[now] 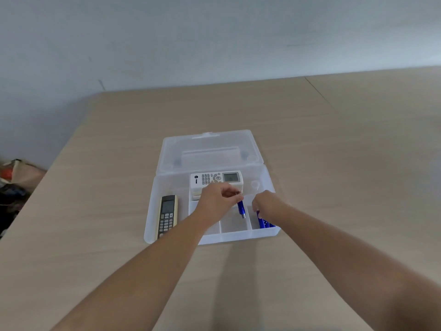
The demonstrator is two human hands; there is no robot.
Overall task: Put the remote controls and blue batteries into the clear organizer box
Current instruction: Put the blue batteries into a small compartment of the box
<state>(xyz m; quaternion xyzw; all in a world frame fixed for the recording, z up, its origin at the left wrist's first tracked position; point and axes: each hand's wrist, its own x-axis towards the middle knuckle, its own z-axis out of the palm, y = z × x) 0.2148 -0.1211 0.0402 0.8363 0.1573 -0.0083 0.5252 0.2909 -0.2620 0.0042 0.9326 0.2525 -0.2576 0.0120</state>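
I see the clear plastic organizer box (152, 211) sitting open on the light wood-grain table (334, 163), lid (210, 149) folded back flat behind it. White remote control with grey buttons and a small display (216, 179) lies crosswise in the far part of the box. Black-faced remote control with a cream body (167, 215) lies lengthwise in the left compartment.

Left hand (216, 200) is over the middle of the box, fingers pinched around the top of one blue cylindrical battery (241, 208); battery hangs tilted, metal end down, above the near middle compartment, which I read as not touching the floor but can't confirm.

Right hand (266, 203) is over the near right compartment, fingers curled down at the cluster of blue batteries (263, 222) lying there. I can't tell whether it grips one or just touches them.

Both forearms reach in from the near edge. Some bags (14, 177) on the floor at far left.
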